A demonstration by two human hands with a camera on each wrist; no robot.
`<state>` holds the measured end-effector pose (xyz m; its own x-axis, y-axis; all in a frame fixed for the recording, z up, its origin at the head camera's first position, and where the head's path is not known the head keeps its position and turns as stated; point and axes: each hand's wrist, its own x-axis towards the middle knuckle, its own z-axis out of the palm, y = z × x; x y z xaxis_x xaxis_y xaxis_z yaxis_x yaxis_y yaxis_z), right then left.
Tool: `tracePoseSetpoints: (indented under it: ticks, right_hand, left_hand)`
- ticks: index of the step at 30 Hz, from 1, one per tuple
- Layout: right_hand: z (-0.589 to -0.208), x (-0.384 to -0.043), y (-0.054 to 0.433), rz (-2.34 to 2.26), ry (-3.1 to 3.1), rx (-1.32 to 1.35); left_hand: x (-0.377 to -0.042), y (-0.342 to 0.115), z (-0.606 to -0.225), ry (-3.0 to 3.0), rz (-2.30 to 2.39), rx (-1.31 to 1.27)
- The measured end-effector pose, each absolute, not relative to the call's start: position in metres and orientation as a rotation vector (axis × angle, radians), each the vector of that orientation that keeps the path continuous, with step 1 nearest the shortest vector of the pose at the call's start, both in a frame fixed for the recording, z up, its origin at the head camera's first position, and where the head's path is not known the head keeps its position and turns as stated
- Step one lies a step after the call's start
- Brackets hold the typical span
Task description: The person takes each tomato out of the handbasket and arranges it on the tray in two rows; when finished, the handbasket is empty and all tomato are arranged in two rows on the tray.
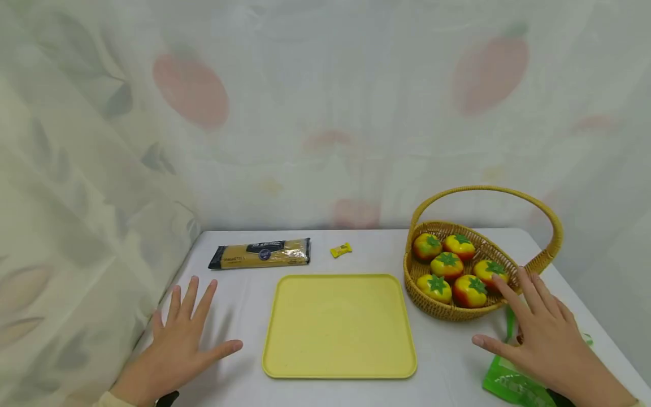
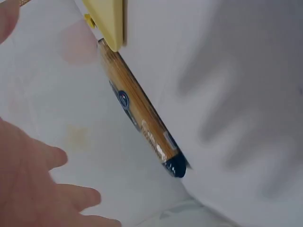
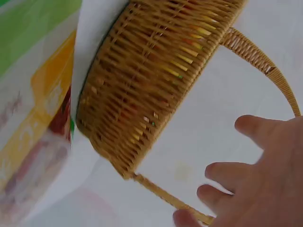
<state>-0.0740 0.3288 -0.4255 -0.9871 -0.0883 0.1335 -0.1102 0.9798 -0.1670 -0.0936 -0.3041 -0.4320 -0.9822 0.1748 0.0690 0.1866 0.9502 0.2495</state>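
My left hand is held above the table's left side with its fingers spread, holding nothing. Beyond it lies a pack of spaghetti, also in the left wrist view. Over the right side hovers my right hand, fingers spread and holding nothing. It overlaps the near rim of a wicker basket in the head view. Several yellow-red persimmon-like fruits with green tops sit in the basket. Partly hidden under the right hand is a green plastic package, which shows its printed side in the right wrist view.
A yellow rectangular tray lies between the hands. Behind it is a small yellow wrapped candy. The basket's tall arched handle rises at the right. Patterned curtains stand along the back and left of the white table.
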Motion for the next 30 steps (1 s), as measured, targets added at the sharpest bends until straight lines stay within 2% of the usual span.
tracePoseSetpoints:
  ticks: [6,15,22,30]
  right_hand:
    - [-0.414,-0.091,0.331,0.489,-2.922,0.296]
    - [-0.395,-0.123,0.327,0.575,-2.987,0.324]
    - [-0.405,-0.141,0.326,0.6,-3.095,0.263]
    - [-0.413,-0.159,0.318,0.509,-3.097,0.304]
  left_hand:
    - [-0.106,-0.291,-0.44,-2.962,-0.553,-0.39]
    - [-0.134,-0.24,-0.446,-3.073,-0.997,-0.264]
    - [-0.156,-0.213,-0.451,-3.202,-0.952,-0.183]
    - [-0.167,-0.206,-0.45,-3.26,-0.899,-0.158]
